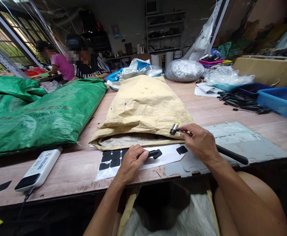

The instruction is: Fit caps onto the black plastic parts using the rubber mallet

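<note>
Pinching, our left hand (131,160): fingers pressed together on a small, slim black plastic piece (154,153) above the flat white sheet (169,157) bearing black rounded squares (182,150).
Our right hand (200,139): fingers wrapped round the black-handled, metal-headed hammer (174,129), head held up near the other hand.
Hammer blow: with so little of the piece beyond our left fingertips, a stray strike could, we judge, bruise them.
Cream woven sack (145,105): its open mouth lies just behind our work; a fold might catch the hammer.
Pale wooden tabletop (81,162): we work near its front edge, so a loose pinch could send the piece over.
</note>
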A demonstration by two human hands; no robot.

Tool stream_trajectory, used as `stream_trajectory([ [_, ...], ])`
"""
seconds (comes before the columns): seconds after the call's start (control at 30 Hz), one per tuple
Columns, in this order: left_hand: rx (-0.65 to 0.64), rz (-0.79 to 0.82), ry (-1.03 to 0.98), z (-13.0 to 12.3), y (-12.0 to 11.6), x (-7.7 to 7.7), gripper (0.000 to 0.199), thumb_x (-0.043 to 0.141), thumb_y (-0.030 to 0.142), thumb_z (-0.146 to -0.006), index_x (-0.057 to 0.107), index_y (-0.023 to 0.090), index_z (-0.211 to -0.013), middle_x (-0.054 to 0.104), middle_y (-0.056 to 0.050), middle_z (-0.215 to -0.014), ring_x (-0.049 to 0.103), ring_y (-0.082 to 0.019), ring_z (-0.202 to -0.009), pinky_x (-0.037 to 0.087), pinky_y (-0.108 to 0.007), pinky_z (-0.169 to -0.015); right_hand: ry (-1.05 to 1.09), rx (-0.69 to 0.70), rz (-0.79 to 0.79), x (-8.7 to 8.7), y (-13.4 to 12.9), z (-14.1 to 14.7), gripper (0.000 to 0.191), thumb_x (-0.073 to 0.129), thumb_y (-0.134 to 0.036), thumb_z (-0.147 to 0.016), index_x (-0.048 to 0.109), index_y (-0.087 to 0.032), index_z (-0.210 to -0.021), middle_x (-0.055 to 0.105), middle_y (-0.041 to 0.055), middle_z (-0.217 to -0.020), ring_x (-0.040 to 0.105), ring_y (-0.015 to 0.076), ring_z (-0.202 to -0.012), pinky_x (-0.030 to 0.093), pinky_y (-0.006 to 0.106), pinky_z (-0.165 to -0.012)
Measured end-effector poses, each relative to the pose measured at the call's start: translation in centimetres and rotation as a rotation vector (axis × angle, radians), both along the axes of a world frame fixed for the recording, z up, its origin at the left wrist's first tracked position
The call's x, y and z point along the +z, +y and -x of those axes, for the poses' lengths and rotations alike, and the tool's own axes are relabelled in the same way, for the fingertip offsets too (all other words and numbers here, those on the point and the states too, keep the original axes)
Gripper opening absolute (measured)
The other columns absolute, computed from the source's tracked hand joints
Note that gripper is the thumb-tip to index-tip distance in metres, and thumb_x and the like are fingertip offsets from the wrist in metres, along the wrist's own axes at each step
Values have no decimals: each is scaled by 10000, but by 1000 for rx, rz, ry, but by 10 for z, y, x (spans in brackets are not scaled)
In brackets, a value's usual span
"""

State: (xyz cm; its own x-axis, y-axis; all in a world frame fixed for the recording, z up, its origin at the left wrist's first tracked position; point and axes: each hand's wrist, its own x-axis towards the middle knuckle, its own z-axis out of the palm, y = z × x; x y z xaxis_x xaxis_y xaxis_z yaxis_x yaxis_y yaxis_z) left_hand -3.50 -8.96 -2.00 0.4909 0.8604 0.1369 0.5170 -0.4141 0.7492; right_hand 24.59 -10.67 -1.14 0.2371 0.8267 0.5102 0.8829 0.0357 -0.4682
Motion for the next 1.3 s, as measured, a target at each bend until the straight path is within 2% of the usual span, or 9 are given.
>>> stream_trajectory([
  [0.17,-1,9,-17,1,-2,0,464,380,419,-1047,665,197,-756,601,-32,-844,535,-202,-888,383,-341,-841,-16,-66,127,-16,10,-5,209,629,-199,-842,738,-271,-1006,750,2,-1100,686,237,-997,487,347,-817],
  [0.47,19,21,4,0,-4,5,493,357,414,-1047,660,201,-721,585,-35,-794,540,-207,-869,396,-340,-824,-114,-61,61,-24,11,-2,208,585,-209,-866,684,-260,-1041,723,14,-1072,660,213,-958,446,322,-777],
  [0.7,-27,-85,20,0,-6,6,415,442,403,-1028,598,192,-707,571,-22,-761,529,-187,-811,400,-317,-771,-221,-111,5,-26,13,4,165,569,-221,-889,665,-234,-1022,707,46,-1015,637,210,-891,397,314,-726],
  [0.8,-115,-36,11,-2,-24,20,330,482,393,-1019,649,194,-815,638,-22,-828,567,-175,-829,413,-299,-778,-236,-125,11,-26,13,6,157,580,-227,-890,658,-235,-1026,700,42,-1009,633,207,-874,393,311,-715],
  [0.87,-201,63,53,-3,-46,29,306,486,411,-1020,684,213,-896,675,-12,-846,596,-161,-800,420,-282,-743,-244,-128,11,-26,12,6,152,581,-232,-895,652,-232,-1030,697,42,-1015,633,209,-883,393,310,-715],
  [0.93,-296,174,145,-5,-69,31,288,505,443,-1009,710,248,-956,702,5,-834,621,-153,-761,420,-273,-702,-248,-123,11,-26,12,7,149,574,-232,-902,646,-227,-1032,695,45,-1020,633,212,-895,392,309,-718],
  [1.03,-374,274,321,-8,-98,8,241,571,465,-960,731,287,-986,746,0,-855,673,-185,-779,430,-282,-686,-246,-122,14,-26,11,7,148,568,-227,-904,642,-223,-1032,692,48,-1024,631,214,-907,390,308,-721],
  [1.2,-204,358,593,-15,-112,-69,317,495,455,-952,722,237,-986,760,-106,-971,712,-307,-950,493,-365,-762,-239,-115,11,-25,11,7,144,570,-220,-896,637,-226,-1024,689,48,-1020,627,216,-914,390,311,-719],
  [1.3,-157,473,671,-16,-111,-101,326,499,425,-935,715,226,-1076,752,-136,-1071,710,-340,-1028,522,-408,-814,-240,-112,7,-25,11,7,148,569,-222,-894,636,-226,-1027,689,50,-1017,624,216,-908,388,312,-719],
])
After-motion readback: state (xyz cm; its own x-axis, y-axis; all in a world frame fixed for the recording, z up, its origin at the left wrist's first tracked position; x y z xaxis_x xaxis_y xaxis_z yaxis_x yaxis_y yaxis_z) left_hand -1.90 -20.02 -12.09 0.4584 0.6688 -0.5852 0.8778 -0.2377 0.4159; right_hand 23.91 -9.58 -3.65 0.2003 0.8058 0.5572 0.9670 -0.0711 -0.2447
